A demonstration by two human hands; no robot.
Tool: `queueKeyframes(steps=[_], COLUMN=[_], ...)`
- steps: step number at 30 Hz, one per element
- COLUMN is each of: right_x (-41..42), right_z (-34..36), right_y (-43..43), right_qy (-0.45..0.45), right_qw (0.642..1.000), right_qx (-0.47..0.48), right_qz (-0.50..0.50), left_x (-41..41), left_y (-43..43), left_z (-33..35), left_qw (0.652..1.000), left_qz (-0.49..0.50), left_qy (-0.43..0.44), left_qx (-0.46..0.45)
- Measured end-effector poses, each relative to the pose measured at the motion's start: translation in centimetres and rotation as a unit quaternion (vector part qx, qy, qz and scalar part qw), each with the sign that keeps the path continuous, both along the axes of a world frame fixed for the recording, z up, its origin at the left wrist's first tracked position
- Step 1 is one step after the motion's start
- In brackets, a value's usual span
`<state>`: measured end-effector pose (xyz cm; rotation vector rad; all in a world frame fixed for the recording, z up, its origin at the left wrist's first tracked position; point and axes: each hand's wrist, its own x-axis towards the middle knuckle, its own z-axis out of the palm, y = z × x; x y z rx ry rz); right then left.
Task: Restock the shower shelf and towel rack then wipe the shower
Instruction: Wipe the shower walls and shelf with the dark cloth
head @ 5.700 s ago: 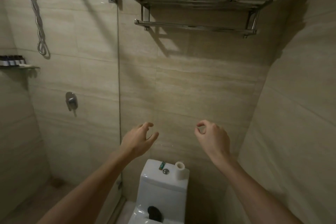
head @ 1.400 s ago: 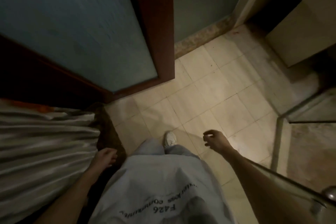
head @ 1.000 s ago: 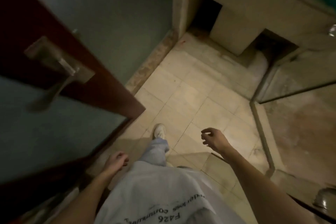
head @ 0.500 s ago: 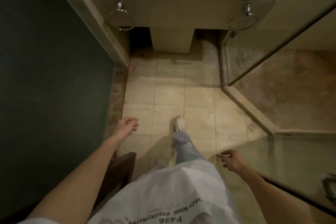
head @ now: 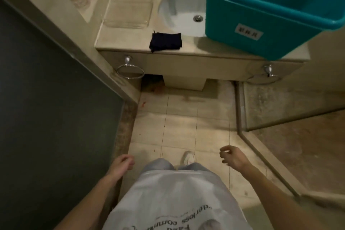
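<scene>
Dark cloth [head: 165, 41] lies folded on the counter's [head: 127, 46] front edge, well ahead of both hands, beside the teal bin [head: 261, 15]; left hand [head: 122, 163] and right hand [head: 231, 157] hang loosely curled, empty; shower curb [head: 261, 158] runs just right of the right hand.

One wide-angle view, worn on the person's head, looks steeply down and a little forward. Nearest the lens, at the bottom edge, are the white shirt [head: 173, 198] and both forearms, with the left hand [head: 121, 164] and right hand [head: 232, 158] low on either side. Beyond them lies the tiled floor [head: 179, 117], then the vanity counter [head: 121, 41] across the top — sink basin [head: 179, 9] and teal tub [head: 252, 30] seen from above. Straight edges bow toward the corners, probably from lens distortion. A dark wall [head: 46, 117] fills the left, shower glass [head: 280, 102] the right.
</scene>
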<state>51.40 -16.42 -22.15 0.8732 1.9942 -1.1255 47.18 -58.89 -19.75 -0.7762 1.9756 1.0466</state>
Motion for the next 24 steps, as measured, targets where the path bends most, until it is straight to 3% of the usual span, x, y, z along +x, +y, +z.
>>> queueKeyframes(steps=[11,18,24], right_x=[-19.7,-24.2,-25.4], right_z=[4.2,6.1,8.2], right_y=[1.8,2.3,3.7], right_qy=[0.096,0.126,0.139], right_qw=[0.99,0.96,0.925], right_qx=[-0.025,0.005,0.035], right_qz=[-0.096,-0.251,-0.353], left_x=[-19.7,-36.5,-45.8], left_y=[3.2,11.3,20.0], left_z=[-1.1,3.0,7.6], left_qw=[0.999,0.981,0.949], left_qz=[-0.004,-0.118,-0.168], left_qy=[0.023,0.107,0.171], left_qx=[0.029,0.113,0.203])
